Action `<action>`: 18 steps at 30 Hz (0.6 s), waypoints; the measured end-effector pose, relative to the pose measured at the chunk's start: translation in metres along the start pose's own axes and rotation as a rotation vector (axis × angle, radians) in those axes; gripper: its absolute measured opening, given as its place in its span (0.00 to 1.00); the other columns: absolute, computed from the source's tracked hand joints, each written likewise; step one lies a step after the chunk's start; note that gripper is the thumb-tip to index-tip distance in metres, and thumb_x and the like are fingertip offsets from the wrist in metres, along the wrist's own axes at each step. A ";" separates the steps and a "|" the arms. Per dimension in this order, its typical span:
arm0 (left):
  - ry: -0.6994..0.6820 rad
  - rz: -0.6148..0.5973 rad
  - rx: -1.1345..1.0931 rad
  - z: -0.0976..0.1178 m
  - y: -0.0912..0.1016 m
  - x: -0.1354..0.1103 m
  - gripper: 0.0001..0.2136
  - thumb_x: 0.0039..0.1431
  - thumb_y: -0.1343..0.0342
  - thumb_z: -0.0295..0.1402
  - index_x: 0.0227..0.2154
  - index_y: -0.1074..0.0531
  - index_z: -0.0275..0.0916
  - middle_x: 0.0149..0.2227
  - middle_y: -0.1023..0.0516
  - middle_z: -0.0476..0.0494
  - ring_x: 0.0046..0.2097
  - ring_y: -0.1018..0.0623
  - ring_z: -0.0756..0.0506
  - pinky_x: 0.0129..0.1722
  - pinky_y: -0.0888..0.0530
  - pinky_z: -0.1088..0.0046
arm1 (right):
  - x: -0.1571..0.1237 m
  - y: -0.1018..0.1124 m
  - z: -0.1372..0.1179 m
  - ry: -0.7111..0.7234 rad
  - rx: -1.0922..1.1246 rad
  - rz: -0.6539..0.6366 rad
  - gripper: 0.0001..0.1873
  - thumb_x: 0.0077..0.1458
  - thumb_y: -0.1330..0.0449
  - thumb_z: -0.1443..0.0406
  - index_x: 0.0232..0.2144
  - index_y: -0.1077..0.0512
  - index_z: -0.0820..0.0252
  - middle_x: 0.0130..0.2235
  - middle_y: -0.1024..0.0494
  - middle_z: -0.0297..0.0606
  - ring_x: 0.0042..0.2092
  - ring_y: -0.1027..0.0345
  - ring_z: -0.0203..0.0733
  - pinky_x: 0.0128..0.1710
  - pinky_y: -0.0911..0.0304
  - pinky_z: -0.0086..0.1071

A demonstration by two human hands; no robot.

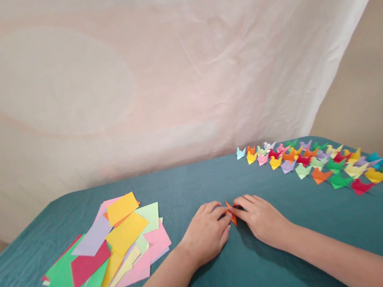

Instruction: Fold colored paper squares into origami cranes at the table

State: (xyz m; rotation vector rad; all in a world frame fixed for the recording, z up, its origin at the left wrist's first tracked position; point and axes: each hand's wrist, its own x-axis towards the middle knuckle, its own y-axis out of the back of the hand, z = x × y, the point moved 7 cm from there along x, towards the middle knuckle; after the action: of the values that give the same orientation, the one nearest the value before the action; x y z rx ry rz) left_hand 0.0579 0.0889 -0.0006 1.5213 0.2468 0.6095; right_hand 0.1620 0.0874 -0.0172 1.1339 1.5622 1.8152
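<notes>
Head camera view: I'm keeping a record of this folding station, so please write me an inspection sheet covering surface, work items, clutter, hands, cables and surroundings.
Surface: blue-green cloth, slightly wrinkled at left.
Work items: small folded orange paper between the hands; folded paper birds in several colours, standing in rows at right.
Clutter: loose paper sheets overlapping in an uneven pile at left.
Hands: left hand and right hand both bare, fingertips on the orange paper.
Cables: nothing seen.
Surroundings: pale creased sheet behind the table; plain wall at right.
</notes>
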 end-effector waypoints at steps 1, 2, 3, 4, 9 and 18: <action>0.001 0.002 0.000 0.000 0.001 0.000 0.13 0.62 0.55 0.31 0.47 0.32 0.39 0.47 0.30 0.42 0.54 0.36 0.41 0.54 0.37 0.60 | 0.001 0.000 -0.001 -0.001 -0.007 -0.009 0.14 0.58 0.48 0.71 0.45 0.30 0.59 0.43 0.30 0.41 0.43 0.39 0.44 0.42 0.43 0.36; 0.003 0.003 0.000 0.000 0.001 0.000 0.12 0.62 0.55 0.31 0.47 0.32 0.39 0.47 0.30 0.41 0.53 0.35 0.41 0.53 0.37 0.60 | 0.002 0.000 -0.001 -0.002 -0.013 -0.015 0.14 0.58 0.48 0.72 0.46 0.30 0.59 0.43 0.30 0.41 0.43 0.39 0.44 0.42 0.43 0.36; 0.005 0.004 0.001 0.000 0.002 0.000 0.12 0.62 0.55 0.31 0.46 0.32 0.39 0.47 0.30 0.41 0.53 0.35 0.41 0.53 0.37 0.60 | 0.002 0.000 -0.002 -0.002 -0.018 -0.021 0.15 0.58 0.48 0.72 0.46 0.31 0.59 0.43 0.30 0.42 0.43 0.39 0.44 0.42 0.43 0.36; 0.007 0.003 0.003 0.000 0.002 0.000 0.12 0.62 0.54 0.31 0.46 0.32 0.38 0.47 0.30 0.41 0.53 0.35 0.41 0.53 0.37 0.61 | 0.003 0.000 -0.002 -0.004 -0.023 -0.023 0.15 0.58 0.48 0.72 0.47 0.31 0.59 0.42 0.30 0.42 0.43 0.39 0.44 0.41 0.43 0.36; 0.015 0.001 0.006 0.000 0.002 0.000 0.12 0.61 0.53 0.31 0.46 0.32 0.38 0.46 0.30 0.40 0.51 0.34 0.41 0.52 0.36 0.61 | 0.007 -0.001 -0.001 -0.019 -0.043 -0.035 0.16 0.60 0.50 0.70 0.49 0.33 0.58 0.42 0.31 0.41 0.42 0.40 0.44 0.39 0.44 0.35; 0.015 0.034 -0.007 0.000 0.001 0.000 0.11 0.61 0.54 0.31 0.45 0.32 0.39 0.44 0.31 0.40 0.51 0.33 0.42 0.51 0.35 0.62 | 0.016 -0.004 0.005 -0.044 -0.032 -0.077 0.15 0.62 0.52 0.69 0.48 0.32 0.57 0.41 0.32 0.40 0.40 0.41 0.43 0.36 0.46 0.34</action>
State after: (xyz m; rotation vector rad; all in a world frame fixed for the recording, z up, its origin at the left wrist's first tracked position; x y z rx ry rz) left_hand 0.0574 0.0888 0.0007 1.5177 0.2304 0.6488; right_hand 0.1574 0.1039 -0.0166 1.0768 1.5256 1.7473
